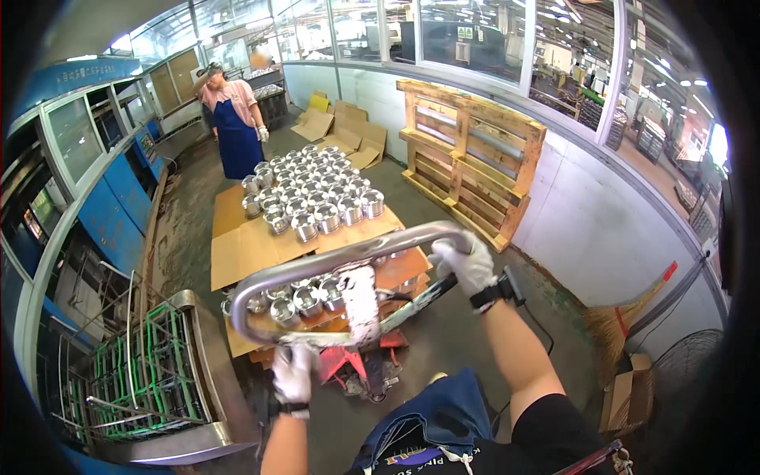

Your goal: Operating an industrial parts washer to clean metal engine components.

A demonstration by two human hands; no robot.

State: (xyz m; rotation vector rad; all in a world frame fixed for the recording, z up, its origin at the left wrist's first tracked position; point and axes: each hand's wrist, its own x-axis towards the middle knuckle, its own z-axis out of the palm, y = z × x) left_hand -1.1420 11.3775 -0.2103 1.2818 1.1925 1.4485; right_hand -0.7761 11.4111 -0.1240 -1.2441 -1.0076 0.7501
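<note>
The looped metal handle [360, 255] of a pallet jack tilts across the middle, its grey paint worn to white at the centre post. My right hand [467, 265], in a white glove, is closed round the handle's right end. At its lower left corner my gloved left hand [293, 372] is closed on the bar. The jack's red base [352, 364] shows below. Beyond the handle stands a load of shiny metal pistons [327, 215] in rows on a brown cardboard sheet [245, 247]. More pistons [307, 299] sit on a lower layer, partly hidden by the handle.
A person [229, 119] in a blue apron stands beyond the load. A wooden pallet [467, 158] leans on the right wall, with a broom [621, 321] nearer me. Flattened cardboard [360, 134] lies behind. At left are a metal-framed rack [142, 372] and blue machine panels [111, 210].
</note>
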